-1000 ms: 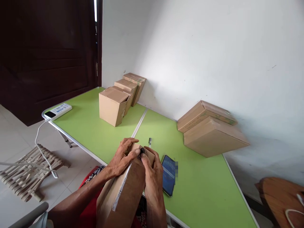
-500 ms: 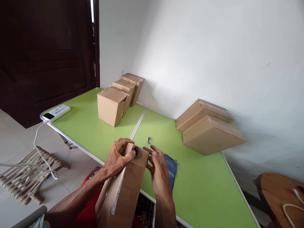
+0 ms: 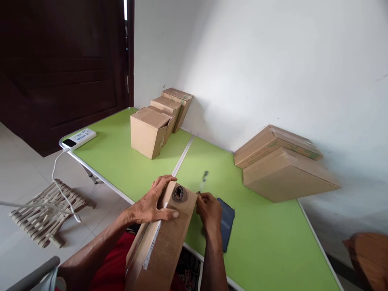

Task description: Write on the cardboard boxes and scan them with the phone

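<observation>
A long brown cardboard box leans up from my lap against the table edge. Near its upper end is a ragged dark-edged hole ringed by dark markings. My left hand grips the box's top left side, thumb lying across the upper face below the hole and fingers over the far edge. Just right of the box, my right hand has its fingers closed on the near end of a slim pen with a clear barrel and dark ends, blurred by motion. Beside that hand a phone lies on the table.
The green folding table has several cardboard boxes at the back left and two stacked boxes by the wall. A white power bank with a cable sits at the left corner. A slatted stool stands on the floor.
My right hand has closed on the pen, which has turned and lifted from where it lay. My left thumb has slid off the hole and down the box face. The view has shifted slightly.
</observation>
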`<state>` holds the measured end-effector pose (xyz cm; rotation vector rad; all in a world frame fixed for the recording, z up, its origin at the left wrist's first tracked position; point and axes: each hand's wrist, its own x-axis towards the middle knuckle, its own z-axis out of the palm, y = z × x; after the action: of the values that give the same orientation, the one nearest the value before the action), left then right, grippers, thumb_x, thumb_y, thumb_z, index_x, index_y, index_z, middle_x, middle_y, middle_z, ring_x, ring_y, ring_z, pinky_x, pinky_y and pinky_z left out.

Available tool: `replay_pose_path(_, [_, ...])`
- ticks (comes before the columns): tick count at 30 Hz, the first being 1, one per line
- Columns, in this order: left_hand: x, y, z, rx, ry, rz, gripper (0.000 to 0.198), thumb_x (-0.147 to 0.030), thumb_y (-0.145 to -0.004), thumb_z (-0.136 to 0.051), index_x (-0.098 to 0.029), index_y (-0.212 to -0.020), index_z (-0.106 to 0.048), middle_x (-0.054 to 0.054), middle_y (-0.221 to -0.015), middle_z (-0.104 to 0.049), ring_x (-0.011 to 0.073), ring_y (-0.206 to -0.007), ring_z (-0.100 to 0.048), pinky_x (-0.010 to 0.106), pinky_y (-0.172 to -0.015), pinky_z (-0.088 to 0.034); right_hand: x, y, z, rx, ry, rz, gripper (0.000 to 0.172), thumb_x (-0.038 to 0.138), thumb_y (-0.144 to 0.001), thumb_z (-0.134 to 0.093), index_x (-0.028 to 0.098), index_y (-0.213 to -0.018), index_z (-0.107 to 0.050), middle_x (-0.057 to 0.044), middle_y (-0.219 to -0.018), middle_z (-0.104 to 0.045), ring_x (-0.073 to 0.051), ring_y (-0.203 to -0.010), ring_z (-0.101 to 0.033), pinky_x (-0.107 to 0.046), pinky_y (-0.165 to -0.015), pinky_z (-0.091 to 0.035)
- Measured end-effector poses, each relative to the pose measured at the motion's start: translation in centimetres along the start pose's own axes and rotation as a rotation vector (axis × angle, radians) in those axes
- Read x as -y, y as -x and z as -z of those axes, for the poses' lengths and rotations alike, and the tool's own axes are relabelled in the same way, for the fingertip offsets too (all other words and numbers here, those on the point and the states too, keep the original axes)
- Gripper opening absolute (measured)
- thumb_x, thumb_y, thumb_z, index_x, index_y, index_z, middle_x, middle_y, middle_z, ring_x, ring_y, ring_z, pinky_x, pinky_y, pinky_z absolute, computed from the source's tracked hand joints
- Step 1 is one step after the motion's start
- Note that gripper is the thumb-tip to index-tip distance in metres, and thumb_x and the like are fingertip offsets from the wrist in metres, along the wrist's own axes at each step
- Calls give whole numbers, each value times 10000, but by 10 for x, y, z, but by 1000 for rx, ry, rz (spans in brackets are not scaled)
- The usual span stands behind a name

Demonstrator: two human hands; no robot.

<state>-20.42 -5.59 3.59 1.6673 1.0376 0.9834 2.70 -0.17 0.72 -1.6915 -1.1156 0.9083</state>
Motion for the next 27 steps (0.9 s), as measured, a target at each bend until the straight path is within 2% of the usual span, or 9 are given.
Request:
replay_pose_path(2, [0,-1,3,39,4,-12,923,-445,-793,-836,-247,-1576,-390,153,-1614,-410,398,-1518,-402,563,-1273,-356,12,18,7,-53,-171,43,337,591,-736,-651,278,-761,-530,30,-572,-566,-187,-507,-530,-318,-517,-388])
replay_pose_path(4, [1,-3,2,48,16,-26,915,-431,-777,-838,-243,-1558,-399,150,-1573,-438,394,-1499,-421,558,-1268,-365,27,42,10,-80,-365,86,364,626,-782,-589,284,-853,-488,44,-632,-584,-188,-555,-586,-308,-528,-432])
replay_pose_path(7, [1,-3,-2,34,28,-32,878,-398,-764,-836,-262,-1524,-418,136,-1544,-446,382,-1473,-440,551,-1248,-388,46,77,7,7,-678,113,330,533,-814,-723,260,-892,-555,29,-680,-661,-177,-585,-650,-280,-525,-465])
replay_pose_path(9, [-2,-3,-4,22,35,-22,856,-364,-758,-834,-271,-1506,-427,131,-1541,-439,377,-1459,-449,543,-1228,-407,52,93,1,50,-784,137,301,468,-826,-802,231,-905,-634,-4,-714,-717,-176,-597,-683,-262,-513,-478])
replay_pose_path(15, [-11,1,-5,-29,42,20,810,-298,-735,-825,-263,-1462,-469,120,-1471,-494,367,-1390,-514,520,-1192,-441,50,100,-14,53,-709,169,315,449,-825,-865,217,-876,-658,-29,-759,-766,-158,-583,-677,-233,-497,-485])
replay_pose_path(20, [-8,2,-5,-21,56,19,814,-308,-761,-812,-270,-1489,-449,128,-1514,-478,365,-1415,-507,501,-1193,-450,44,102,-17,2,-598,180,311,461,-852,-867,209,-925,-701,-46,-835,-782,-147,-619,-667,-256,-565,-506])
replay_pose_path(27, [-7,2,-3,-25,39,15,806,-304,-758,-817,-262,-1480,-461,122,-1506,-493,363,-1416,-501,512,-1216,-422,39,108,-16,55,-548,251,270,432,-895,-845,211,-965,-706,7,-740,-709,-102,-527,-564,-243,-533,-459])
